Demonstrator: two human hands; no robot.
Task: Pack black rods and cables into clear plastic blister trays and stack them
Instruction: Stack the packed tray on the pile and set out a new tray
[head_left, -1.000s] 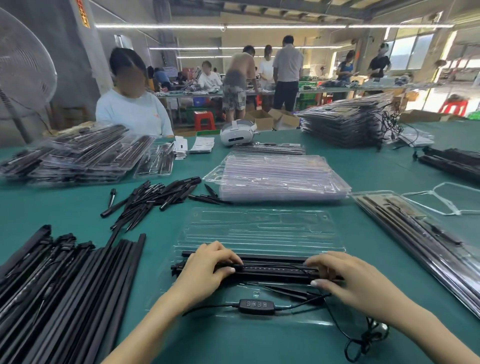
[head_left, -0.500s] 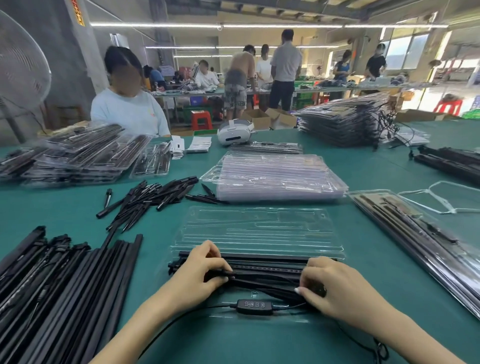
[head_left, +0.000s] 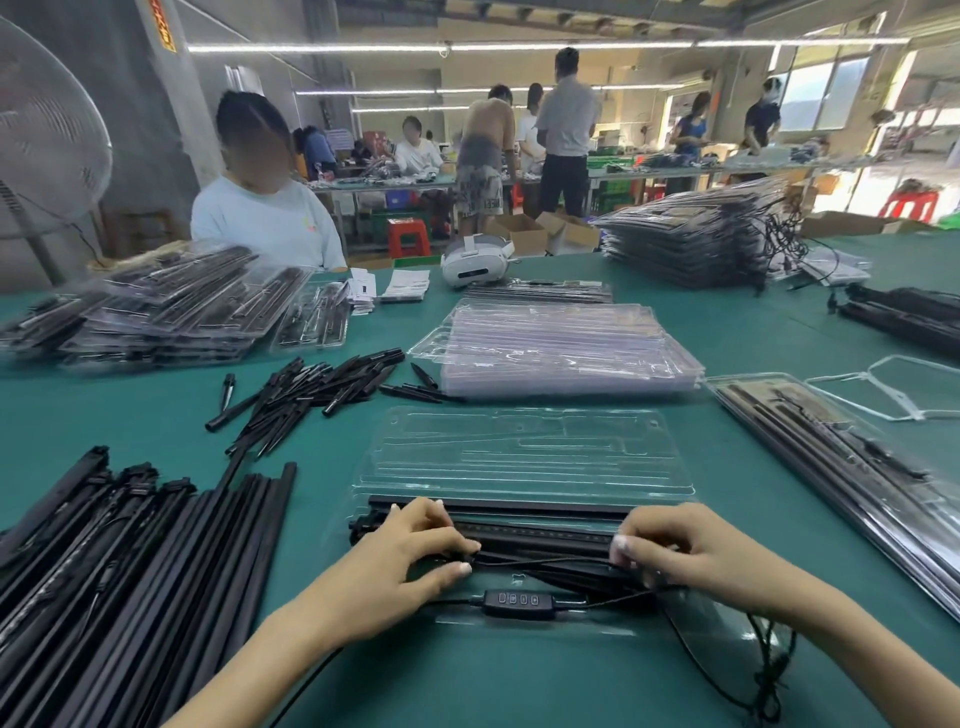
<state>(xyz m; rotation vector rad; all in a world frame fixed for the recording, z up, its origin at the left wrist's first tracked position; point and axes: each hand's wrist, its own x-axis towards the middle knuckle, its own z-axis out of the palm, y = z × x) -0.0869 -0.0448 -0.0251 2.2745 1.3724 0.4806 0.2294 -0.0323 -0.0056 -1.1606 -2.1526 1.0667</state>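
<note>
An open clear blister tray (head_left: 524, 457) lies in front of me on the green table. Black rods (head_left: 540, 530) lie across its near half, with a thin black cable and its inline controller (head_left: 517, 603) just in front of them. My left hand (head_left: 395, 566) pinches the cable and rods at their left part. My right hand (head_left: 691, 556) has its fingers curled on the rods and cable at the right. The loose cable end (head_left: 769, 675) trails off to the lower right.
Long black rods (head_left: 104, 571) are piled at the left, short black pieces (head_left: 306, 395) behind them. Empty trays (head_left: 561, 348) are stacked behind the open one. Packed trays lie at the right (head_left: 841, 467), far left (head_left: 171, 306) and far right (head_left: 696, 234). A person sits opposite.
My right hand has moved left and closer onto the rods, pulling the cable in with it. My left hand stays on the left part, its fingers now pinching lower.
</note>
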